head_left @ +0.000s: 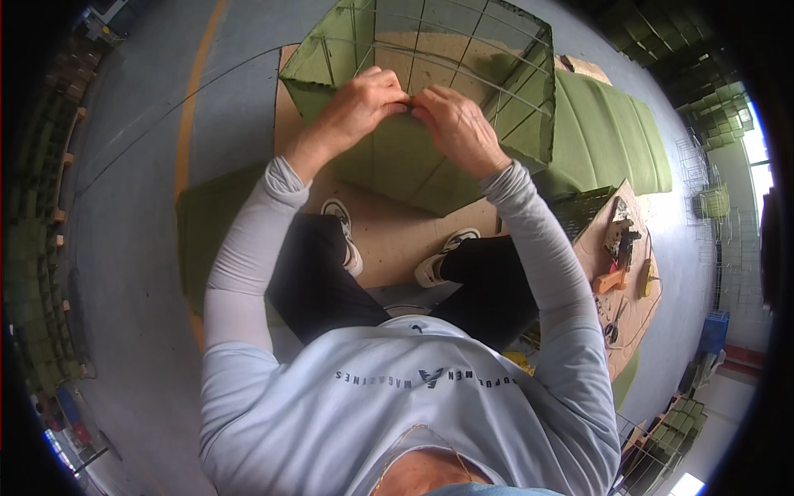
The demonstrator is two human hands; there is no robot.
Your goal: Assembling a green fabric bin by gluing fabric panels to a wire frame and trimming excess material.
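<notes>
Left hand (pixel 351 112) and right hand (pixel 455 124) are both pinching the green fabric (pixel 397 157) over the wire frame's (pixel 463 50) near edge; keeping the grips touching should be holding the fold taut.

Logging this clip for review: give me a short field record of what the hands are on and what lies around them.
left hand: pinching the near top edge of the wire-framed green fabric box
right hand: pinching the same edge, fingertips meeting the left hand's
under the box: cardboard sheet on the floor
to the right: flat green fabric panel; low board with hand tools
posture: seated, both shoes on the cardboard
</notes>
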